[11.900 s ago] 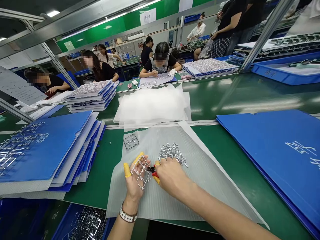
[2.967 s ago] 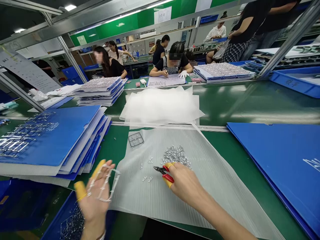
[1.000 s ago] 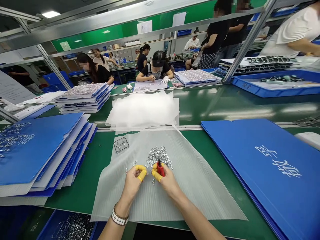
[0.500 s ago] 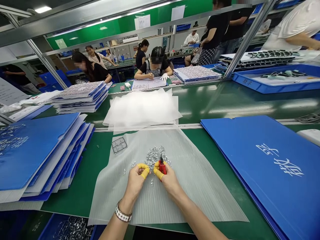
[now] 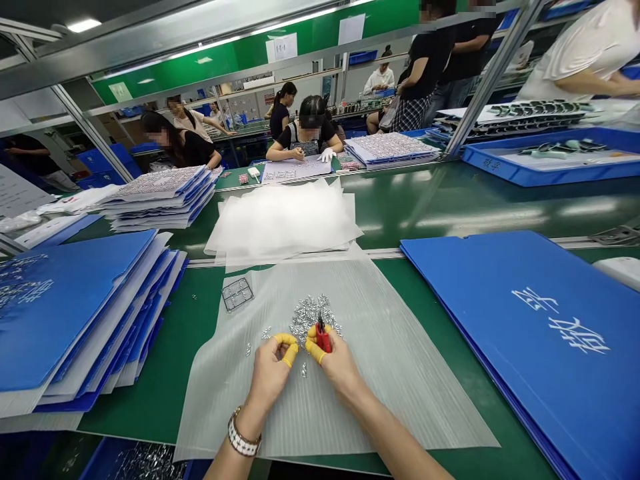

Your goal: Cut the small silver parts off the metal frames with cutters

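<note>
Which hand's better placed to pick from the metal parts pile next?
Left, likely: the left hand shows no tool, and its yellow finger cots sit at the edge of the pile of small metal parts. The right hand is tied up holding red-handled snips.

Yellow finger cots (image 5: pixel 287 349) on both hands (image 5: pixel 270 381), silver-white link bracelet (image 5: pixel 245 433) on L wrist (image 5: pixel 253 415).

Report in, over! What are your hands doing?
Right hand gripping red-handled cutters; left hand beside it. Small silver metal pieces piled just ahead, on ribbed plastic sheet. Nothing blocking.
</note>
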